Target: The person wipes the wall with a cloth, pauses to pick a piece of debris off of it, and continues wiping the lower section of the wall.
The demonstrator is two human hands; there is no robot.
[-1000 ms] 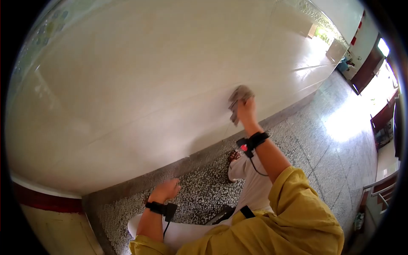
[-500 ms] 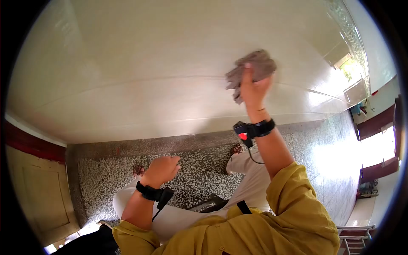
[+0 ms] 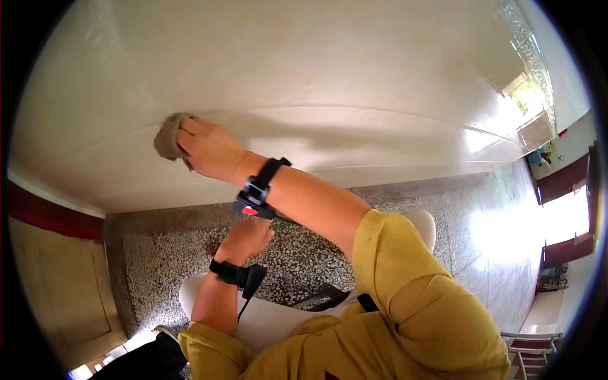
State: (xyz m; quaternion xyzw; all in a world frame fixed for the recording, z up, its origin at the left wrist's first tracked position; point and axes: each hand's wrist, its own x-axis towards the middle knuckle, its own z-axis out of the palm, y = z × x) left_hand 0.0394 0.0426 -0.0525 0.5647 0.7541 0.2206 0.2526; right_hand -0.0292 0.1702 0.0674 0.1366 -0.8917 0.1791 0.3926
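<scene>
The person's right hand (image 3: 212, 151) has swept across the body: half a second ago it was well to the right on the glossy cream wall (image 3: 354, 57), the forearm reaching nearly straight ahead, and now the forearm slants over to the left. Its grip is closed on the grey-brown cloth (image 3: 169, 137), which lies pressed to the wall at the left, by the faint seam line there; earlier that cloth was spread more broadly beside the palm, and now it shows as a smaller bunch ahead of the fingers, though part of it is hidden and its exact folds are hard to judge. A soft shadow of the arm now runs along the wall to the right of the hand. The left hand (image 3: 248, 240) has hardly moved, its grip curled narrow above the speckled floor (image 3: 301, 259), and the right wrist's black strap (image 3: 266, 176) now crosses just beyond it, where before the two wrists stood well apart. The right sandal, seen before, is now covered by the right arm, while the pale door panel (image 3: 63, 288) at the lower left remains in much the same place
</scene>
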